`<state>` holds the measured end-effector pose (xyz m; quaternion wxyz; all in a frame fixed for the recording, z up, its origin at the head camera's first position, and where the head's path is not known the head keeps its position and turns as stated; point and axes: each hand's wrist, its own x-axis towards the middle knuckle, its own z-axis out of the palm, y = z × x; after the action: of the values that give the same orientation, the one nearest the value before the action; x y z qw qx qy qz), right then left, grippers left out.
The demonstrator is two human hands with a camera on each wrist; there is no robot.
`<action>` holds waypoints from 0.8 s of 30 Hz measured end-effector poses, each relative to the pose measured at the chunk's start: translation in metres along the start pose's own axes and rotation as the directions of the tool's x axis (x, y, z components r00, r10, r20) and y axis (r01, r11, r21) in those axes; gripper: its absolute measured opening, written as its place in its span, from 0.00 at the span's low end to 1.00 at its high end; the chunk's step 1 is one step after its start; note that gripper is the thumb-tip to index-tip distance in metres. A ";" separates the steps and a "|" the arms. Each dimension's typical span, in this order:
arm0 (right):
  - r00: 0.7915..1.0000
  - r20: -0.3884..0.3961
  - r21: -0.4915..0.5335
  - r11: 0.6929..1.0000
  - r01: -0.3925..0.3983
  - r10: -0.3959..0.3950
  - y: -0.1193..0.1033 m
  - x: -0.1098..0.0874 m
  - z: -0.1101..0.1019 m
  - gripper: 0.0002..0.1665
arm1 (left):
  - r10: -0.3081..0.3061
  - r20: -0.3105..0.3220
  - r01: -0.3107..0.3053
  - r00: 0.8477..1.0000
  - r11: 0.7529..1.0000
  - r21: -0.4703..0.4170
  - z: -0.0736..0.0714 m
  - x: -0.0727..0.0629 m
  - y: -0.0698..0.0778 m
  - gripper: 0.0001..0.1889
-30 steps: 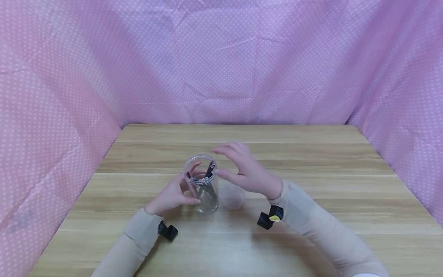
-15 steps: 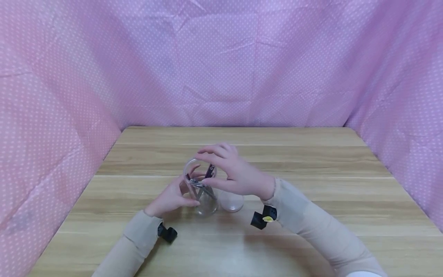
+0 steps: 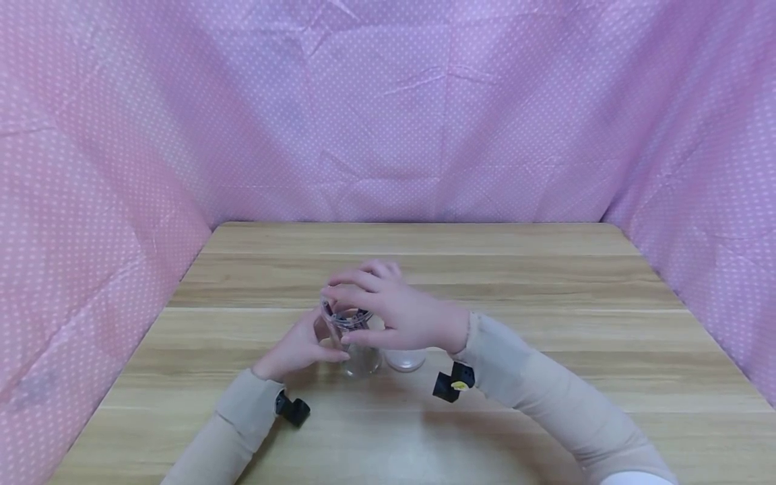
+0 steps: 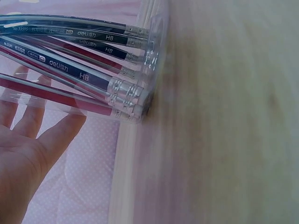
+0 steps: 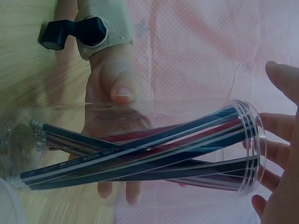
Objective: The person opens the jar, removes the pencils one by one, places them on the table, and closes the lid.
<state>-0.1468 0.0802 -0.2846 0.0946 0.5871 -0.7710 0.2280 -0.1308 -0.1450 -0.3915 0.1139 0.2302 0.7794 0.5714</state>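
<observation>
Right fingers (image 3: 358, 296) moved left, arched over the jar (image 3: 362, 362).

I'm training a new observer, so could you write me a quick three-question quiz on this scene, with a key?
1. Multiple choice: Which letters are printed on pencils in the left wrist view?
A) 2B
B) HB
C) 2H

2. Fill in: The clear jar is gripped by the person's ____.

3. True or false: A lid covers the mouth of the jar.

Key:
1. B
2. left hand
3. False; the round clear lid lies on the table beside the jar.
</observation>
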 end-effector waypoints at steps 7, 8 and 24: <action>0.997 0.071 -0.037 0.999 -0.009 0.011 -0.001 0.002 0.004 0.37 | -0.016 -0.002 0.016 1.000 1.000 0.012 0.000 -0.001 0.000 0.39; 0.997 0.079 -0.043 0.999 -0.009 0.012 -0.002 0.002 0.004 0.37 | -0.017 -0.004 0.017 1.000 1.000 0.012 0.000 -0.002 0.000 0.39; 0.990 0.126 -0.093 0.994 -0.049 0.061 -0.004 0.001 0.004 0.34 | -0.015 -0.009 0.015 1.000 1.000 0.024 0.002 -0.002 0.002 0.42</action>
<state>-0.1426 0.0766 -0.2868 0.0645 0.5743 -0.8007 0.1575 -0.1276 -0.1443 -0.3908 0.1119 0.2231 0.7884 0.5622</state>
